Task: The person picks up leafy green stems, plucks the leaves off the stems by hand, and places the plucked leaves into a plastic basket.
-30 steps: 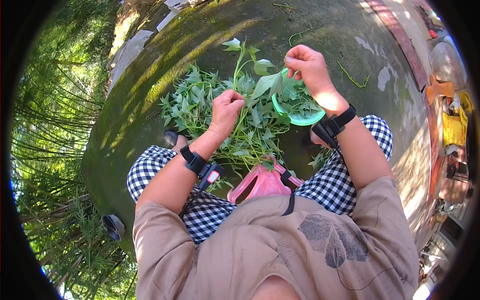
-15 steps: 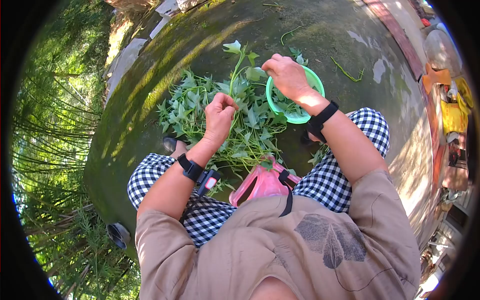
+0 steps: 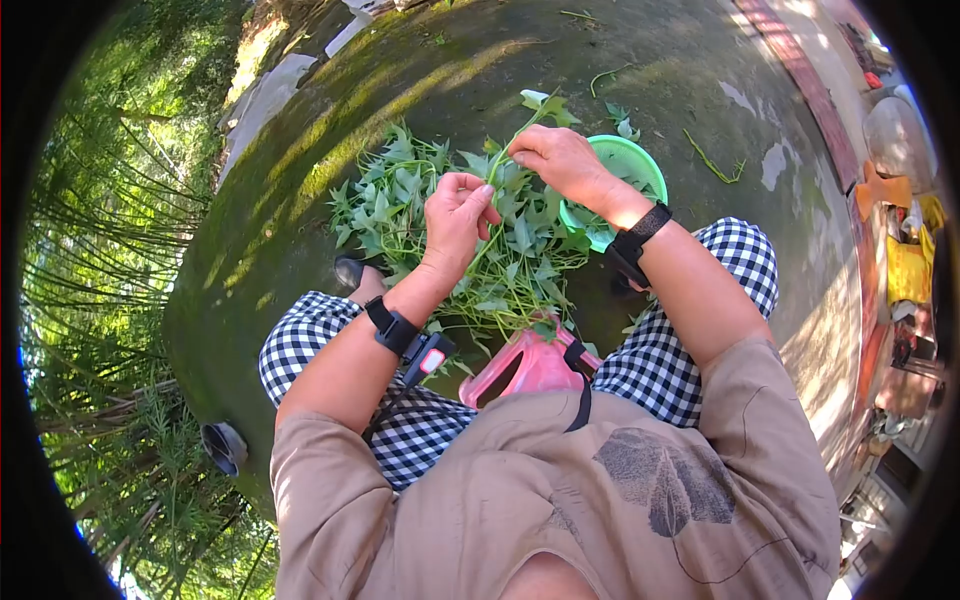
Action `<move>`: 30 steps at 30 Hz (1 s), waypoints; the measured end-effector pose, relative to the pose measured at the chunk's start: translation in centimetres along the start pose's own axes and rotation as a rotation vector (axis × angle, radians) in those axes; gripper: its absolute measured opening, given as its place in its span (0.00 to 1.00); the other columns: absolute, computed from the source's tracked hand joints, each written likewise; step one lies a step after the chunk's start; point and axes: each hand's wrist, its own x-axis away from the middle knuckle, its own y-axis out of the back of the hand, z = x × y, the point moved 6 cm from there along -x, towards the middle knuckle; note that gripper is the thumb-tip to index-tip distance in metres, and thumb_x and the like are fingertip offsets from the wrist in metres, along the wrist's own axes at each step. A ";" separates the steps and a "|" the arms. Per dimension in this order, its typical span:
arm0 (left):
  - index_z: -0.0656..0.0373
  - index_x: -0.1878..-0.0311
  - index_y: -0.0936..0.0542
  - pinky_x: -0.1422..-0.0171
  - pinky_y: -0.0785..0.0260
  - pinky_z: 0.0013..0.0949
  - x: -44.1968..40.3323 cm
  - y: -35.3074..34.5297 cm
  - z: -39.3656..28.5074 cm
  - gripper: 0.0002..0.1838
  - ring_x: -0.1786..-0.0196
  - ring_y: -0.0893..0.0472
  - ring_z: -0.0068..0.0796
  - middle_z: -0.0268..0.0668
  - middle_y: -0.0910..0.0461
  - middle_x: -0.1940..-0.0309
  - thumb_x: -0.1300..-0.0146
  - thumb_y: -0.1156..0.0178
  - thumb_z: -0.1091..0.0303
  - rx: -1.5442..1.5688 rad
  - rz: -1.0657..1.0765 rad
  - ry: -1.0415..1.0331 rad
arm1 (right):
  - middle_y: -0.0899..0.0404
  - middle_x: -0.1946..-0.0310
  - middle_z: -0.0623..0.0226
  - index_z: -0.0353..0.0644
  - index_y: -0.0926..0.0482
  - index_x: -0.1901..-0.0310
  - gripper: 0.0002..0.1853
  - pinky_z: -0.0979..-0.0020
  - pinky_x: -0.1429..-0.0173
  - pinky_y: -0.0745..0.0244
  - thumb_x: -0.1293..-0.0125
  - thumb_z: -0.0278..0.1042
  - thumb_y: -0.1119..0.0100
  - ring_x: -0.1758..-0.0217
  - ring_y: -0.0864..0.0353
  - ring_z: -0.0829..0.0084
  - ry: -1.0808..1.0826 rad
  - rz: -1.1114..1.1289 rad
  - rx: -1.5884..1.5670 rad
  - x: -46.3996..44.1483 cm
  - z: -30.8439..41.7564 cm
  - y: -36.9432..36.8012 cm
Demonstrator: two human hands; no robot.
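Note:
My left hand pinches a long green leafy stem that slants up to the right. The fingers of my right hand are closed on the same stem, a little above my left hand. Pale leaves show at its upper tip. Beneath both hands lies a large heap of leafy vines on the ground. A green basin holding some leaves stands beside the heap, partly hidden by my right hand and wrist.
A pink plastic seat is between my legs. Loose stems lie on the mossy ground beyond the basin. A dark pot-like object is at the lower left. Yellow and orange items line the right edge.
My right hand moved left from a large leaf near the basin and took hold of the stem in my left hand. That leaf is gone from its fingers. The stem now leans right.

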 end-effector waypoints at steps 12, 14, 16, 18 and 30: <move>0.65 0.61 0.23 0.88 0.43 0.24 -0.7 -0.3 1.3 0.04 0.85 0.23 0.26 0.38 0.19 0.76 0.36 0.40 0.74 0.170 0.044 0.240 | 0.21 0.64 0.59 0.44 0.19 0.68 0.06 0.53 0.59 0.23 0.43 0.35 0.40 0.61 0.16 0.55 -0.012 -0.019 0.264 1.5 2.8 -3.3; 0.65 0.61 0.23 0.88 0.43 0.23 -0.8 -0.2 1.4 0.04 0.85 0.22 0.26 0.38 0.19 0.76 0.36 0.41 0.75 0.170 0.030 0.234 | 0.20 0.63 0.59 0.43 0.20 0.67 0.08 0.52 0.59 0.22 0.44 0.37 0.38 0.62 0.16 0.53 -0.005 -0.011 0.296 1.8 3.3 -3.4; 0.65 0.60 0.22 0.86 0.42 0.22 -0.8 -0.2 1.2 0.04 0.83 0.22 0.25 0.39 0.19 0.75 0.36 0.41 0.76 0.147 0.025 0.230 | 0.20 0.63 0.58 0.43 0.20 0.66 0.08 0.52 0.59 0.22 0.44 0.37 0.38 0.62 0.16 0.53 0.010 -0.020 0.313 1.8 3.7 -2.7; 0.65 0.58 0.22 0.86 0.43 0.22 -0.7 0.2 0.5 0.06 0.83 0.22 0.25 0.38 0.19 0.75 0.38 0.42 0.78 0.135 -0.043 0.204 | 0.19 0.67 0.59 0.42 0.19 0.63 0.09 0.58 0.62 0.24 0.42 0.36 0.38 0.66 0.17 0.57 -0.078 -0.117 0.182 0.7 0.7 -1.5; 0.64 0.55 0.17 0.78 0.38 0.24 -0.9 0.5 3.5 0.13 0.77 0.22 0.23 0.35 0.19 0.68 0.42 0.43 0.72 0.189 0.186 0.511 | 0.20 0.72 0.74 0.40 0.21 0.61 0.04 0.81 0.67 0.30 0.37 0.26 0.39 0.72 0.22 0.82 -0.374 0.053 -0.953 0.8 -0.3 -0.3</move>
